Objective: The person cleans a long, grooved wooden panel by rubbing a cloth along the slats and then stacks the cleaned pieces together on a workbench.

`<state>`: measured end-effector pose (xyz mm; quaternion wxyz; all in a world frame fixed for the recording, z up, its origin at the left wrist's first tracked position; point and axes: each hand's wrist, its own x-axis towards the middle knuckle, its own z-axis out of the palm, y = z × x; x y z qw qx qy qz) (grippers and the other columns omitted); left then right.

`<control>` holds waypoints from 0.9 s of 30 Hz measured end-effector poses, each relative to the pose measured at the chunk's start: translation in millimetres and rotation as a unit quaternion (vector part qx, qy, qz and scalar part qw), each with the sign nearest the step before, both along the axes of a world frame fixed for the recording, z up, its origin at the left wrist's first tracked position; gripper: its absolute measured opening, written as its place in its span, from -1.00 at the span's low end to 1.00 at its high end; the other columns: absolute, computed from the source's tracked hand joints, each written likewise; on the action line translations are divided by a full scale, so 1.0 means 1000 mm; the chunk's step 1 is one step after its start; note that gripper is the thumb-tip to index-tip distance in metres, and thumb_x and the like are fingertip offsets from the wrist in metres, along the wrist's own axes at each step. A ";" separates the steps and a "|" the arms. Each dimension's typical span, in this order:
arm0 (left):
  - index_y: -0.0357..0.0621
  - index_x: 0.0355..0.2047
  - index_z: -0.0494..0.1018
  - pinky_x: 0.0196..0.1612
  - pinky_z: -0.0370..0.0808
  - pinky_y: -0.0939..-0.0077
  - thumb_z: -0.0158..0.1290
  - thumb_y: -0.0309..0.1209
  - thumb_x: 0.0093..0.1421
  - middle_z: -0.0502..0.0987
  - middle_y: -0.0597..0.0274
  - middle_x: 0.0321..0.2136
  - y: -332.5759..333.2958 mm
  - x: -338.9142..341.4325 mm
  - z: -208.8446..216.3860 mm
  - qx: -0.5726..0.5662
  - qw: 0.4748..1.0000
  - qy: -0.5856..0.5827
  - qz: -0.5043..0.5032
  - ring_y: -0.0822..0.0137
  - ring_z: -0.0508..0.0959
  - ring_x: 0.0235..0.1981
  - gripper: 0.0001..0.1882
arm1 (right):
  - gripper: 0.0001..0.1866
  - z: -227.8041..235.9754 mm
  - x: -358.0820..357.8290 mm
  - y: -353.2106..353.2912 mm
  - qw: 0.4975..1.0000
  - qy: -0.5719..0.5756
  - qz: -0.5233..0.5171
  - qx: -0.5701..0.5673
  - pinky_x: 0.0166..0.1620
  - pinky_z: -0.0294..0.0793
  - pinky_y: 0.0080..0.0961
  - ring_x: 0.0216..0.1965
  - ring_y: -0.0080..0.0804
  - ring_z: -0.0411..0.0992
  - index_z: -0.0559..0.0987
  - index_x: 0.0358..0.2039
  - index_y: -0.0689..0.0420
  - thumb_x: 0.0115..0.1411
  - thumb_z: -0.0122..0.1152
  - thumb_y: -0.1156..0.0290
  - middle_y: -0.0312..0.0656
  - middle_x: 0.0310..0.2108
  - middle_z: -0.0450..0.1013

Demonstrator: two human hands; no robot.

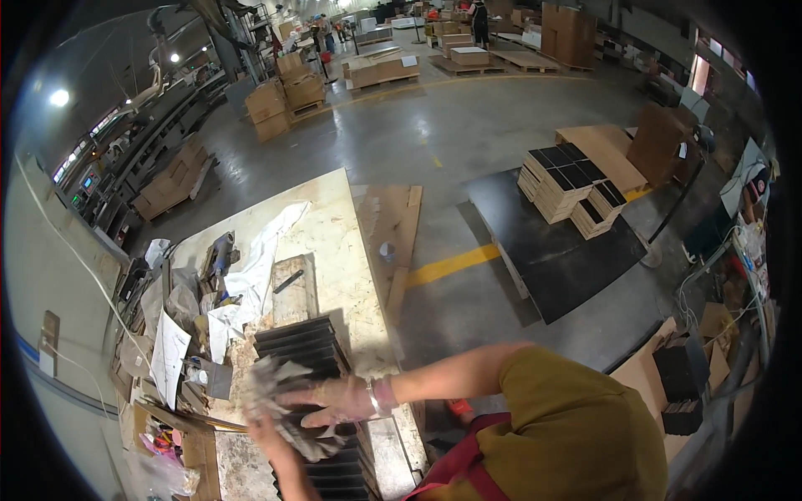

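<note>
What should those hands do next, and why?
Maybe spread the grey cloth a little flatter. It looks crumpled, the left hand and right hand are both at it already, and it covers part of the black strips. It's blurry, so I can't tell how tightly they hold it.

Left hand (pixel 271 441) touches grey cloth (pixel 280 376), right hand (pixel 338 402) spread on it; black strips (pixel 294 337) underneath, on desk (pixel 338 242). Blurred.
</note>
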<state>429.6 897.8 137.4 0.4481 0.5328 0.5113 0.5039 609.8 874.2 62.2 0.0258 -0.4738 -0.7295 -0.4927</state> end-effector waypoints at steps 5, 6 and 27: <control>-0.28 0.24 0.21 0.10 0.36 0.35 -0.05 -0.47 0.30 0.41 -0.04 0.06 0.078 -0.030 -0.012 0.139 0.976 0.158 0.047 0.20 0.42 0.00 -0.50 | -0.06 0.047 0.025 0.056 0.787 0.459 0.069 -0.407 0.35 -0.10 0.07 0.39 0.13 -0.12 0.10 0.35 0.25 0.16 0.05 -0.18 0.14 0.36 0.01; -0.25 0.23 0.24 0.16 0.31 0.24 -0.03 -0.43 0.29 0.39 -0.07 0.11 0.076 -0.006 -0.017 0.178 0.955 0.237 -0.010 0.10 0.41 0.07 -0.49 | -0.03 0.057 0.027 0.061 0.780 0.410 0.030 -0.471 0.36 -0.20 0.17 0.40 0.18 -0.16 0.06 0.36 0.26 0.18 -0.02 -0.23 0.16 0.38 -0.04; -0.28 0.01 0.40 -0.04 0.44 0.06 -0.04 -0.24 0.30 0.47 -0.21 -0.05 0.171 0.001 -0.077 0.137 0.871 0.466 -0.074 -0.19 0.48 -0.07 -0.60 | -0.16 0.010 0.014 0.064 0.852 0.380 0.037 -0.358 0.34 -0.20 0.08 0.36 0.10 -0.03 0.26 0.31 -0.03 0.11 0.09 -0.22 0.06 0.32 0.12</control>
